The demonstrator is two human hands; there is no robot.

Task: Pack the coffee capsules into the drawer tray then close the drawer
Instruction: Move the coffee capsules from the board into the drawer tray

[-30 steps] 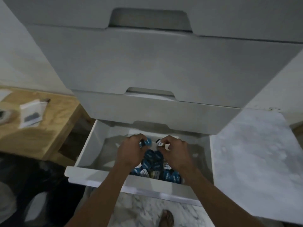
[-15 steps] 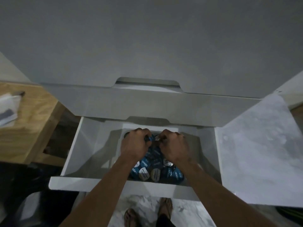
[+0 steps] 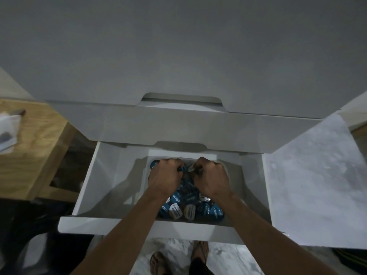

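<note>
The coffee capsules point(image 3: 190, 207), blue-topped with a few pale ones among them, are heaped in the drawer tray point(image 3: 144, 175), which sits inside the open bottom drawer point(image 3: 103, 175). At the far end of the heap, a capsule is held in each hand: the left hand point(image 3: 164, 175) is curled round a dark one, and the right hand point(image 3: 211, 178) is closed on a silvery-rimmed one, knuckles up, the two hands almost touching. The packing step is judged to be in hand, with these two being seated at the back of the tray. Next, a release of both capsules into free spots is called for, then a withdrawal of the arms clear of the drawer front point(image 3: 119, 227) before it is pushed shut. Above, the upper drawers point(image 3: 178, 128) are seen closed. A wooden table point(image 3: 33, 147) is seen to the left, and sandalled feet point(image 3: 158, 262) on marbled floor below.
</note>
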